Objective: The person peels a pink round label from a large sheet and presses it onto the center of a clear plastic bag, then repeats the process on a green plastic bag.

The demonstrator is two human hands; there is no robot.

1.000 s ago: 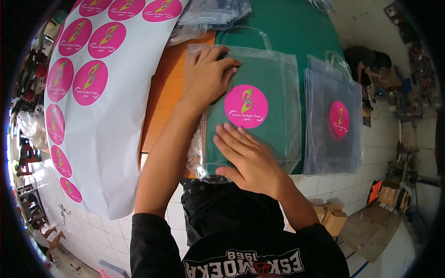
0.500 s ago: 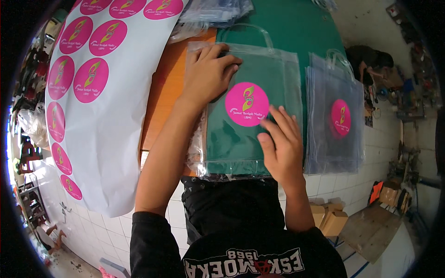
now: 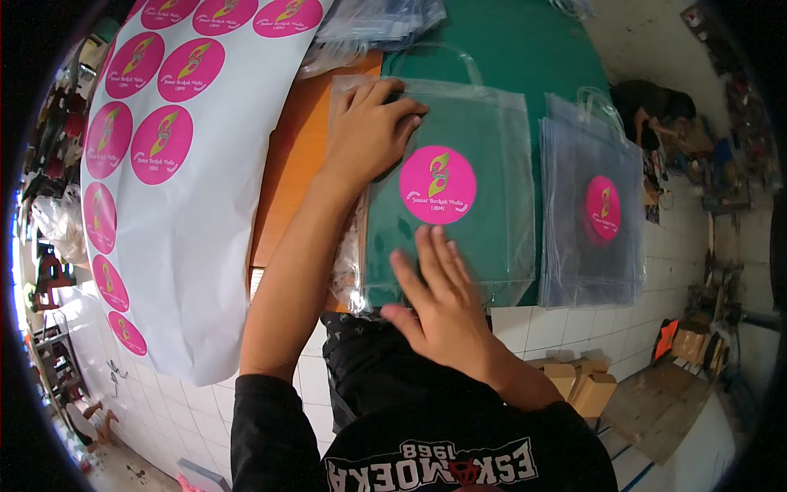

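Note:
A clear plastic bag (image 3: 500, 230) with a looped clear handle lies flat in front of me on the green tabletop. On its front is a round pink sticker (image 3: 438, 184) with a yellow-green emblem. My left hand (image 3: 369, 123) presses on the bag's upper left corner, its fingers bent and the tips partly hidden. Just below the sticker, my right hand (image 3: 447, 303) is spread over the bag's lower part, fingers apart, holding nothing; it is slightly blurred. Whether its fingertips touch the plastic I cannot tell.
To the left hangs a white sheet (image 3: 209, 246) of round pink stickers. A stack of clear bags (image 3: 566, 221), the top one stickered, lies at the right edge. More clear bags (image 3: 377, 25) are at the back. Cardboard boxes (image 3: 590, 389) stand on the floor; another person (image 3: 656, 111) is at far right.
My right hand has moved left and toward me, from the sticker's lower right edge to below the sticker. My left hand has stayed on the bag's corner.

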